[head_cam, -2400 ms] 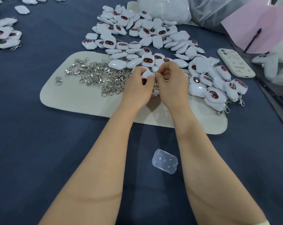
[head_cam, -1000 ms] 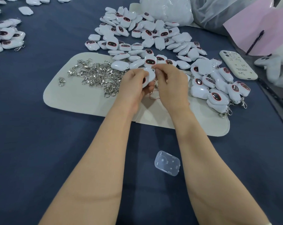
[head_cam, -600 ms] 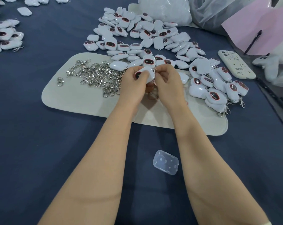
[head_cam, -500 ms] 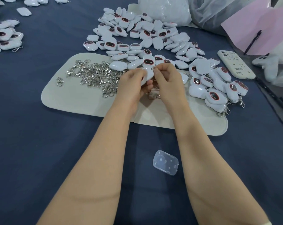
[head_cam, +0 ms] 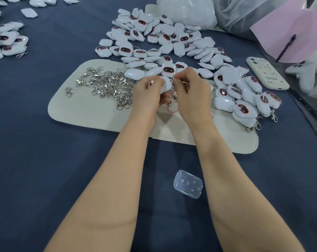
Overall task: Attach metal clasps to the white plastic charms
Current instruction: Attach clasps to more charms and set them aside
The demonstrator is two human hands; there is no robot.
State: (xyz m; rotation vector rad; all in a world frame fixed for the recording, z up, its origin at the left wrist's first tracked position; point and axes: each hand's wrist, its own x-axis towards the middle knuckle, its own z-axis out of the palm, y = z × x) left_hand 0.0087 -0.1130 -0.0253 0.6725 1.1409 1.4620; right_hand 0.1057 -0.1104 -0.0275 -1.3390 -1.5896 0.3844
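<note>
One white charm (head_cam: 165,84) is held just above the pale mat (head_cam: 92,115). The left hand (head_cam: 149,95) grips it with curled fingers, so its edge faces the right hand (head_cam: 191,91). This hand pinches a metal clasp (head_cam: 172,81) against that edge; the joint itself is hidden. Loose clasps (head_cam: 108,86) lie left and finished charms (head_cam: 244,104) right, probably for easy reach.

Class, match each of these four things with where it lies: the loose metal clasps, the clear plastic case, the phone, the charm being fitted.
Things: 1 loose metal clasps; 2 clear plastic case; 3 phone; 4 charm being fitted.
Places: a in the left hand; b left part of the cream mat; c far right, past the finished charms; d blue cloth, nearer than the mat.
Pairs: 1-b, 2-d, 3-c, 4-a.
</note>
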